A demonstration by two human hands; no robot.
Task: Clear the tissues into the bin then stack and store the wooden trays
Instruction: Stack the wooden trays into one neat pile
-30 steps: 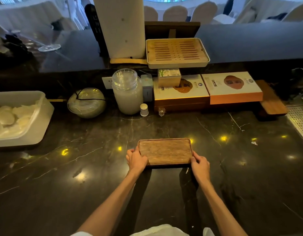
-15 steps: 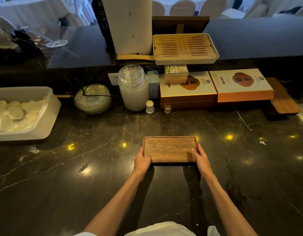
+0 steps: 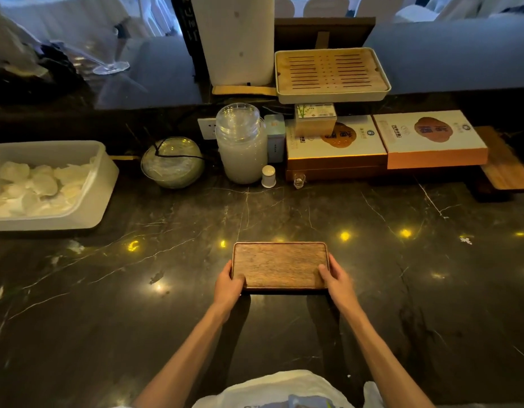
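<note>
A dark wooden tray (image 3: 279,265), possibly a stack, lies on the black marble counter (image 3: 402,290) straight ahead. My left hand (image 3: 229,285) grips its near left corner, thumb over the rim. My right hand (image 3: 335,279) grips the near right corner the same way. The tray's top is bare. A white bin (image 3: 99,184) at the far left holds several crumpled tissues (image 3: 37,187).
Along the back stand a glass bowl (image 3: 172,163), a big lidded jar (image 3: 241,145), a small white cup (image 3: 268,176), a shot glass (image 3: 299,181) and two flat gift boxes (image 3: 431,142). A slatted tea tray (image 3: 331,75) sits on the raised ledge. A wooden board (image 3: 504,169) lies far right.
The tray has slid a little away from me along the counter with both hands on it. My fingers have shifted further along its side edges.
</note>
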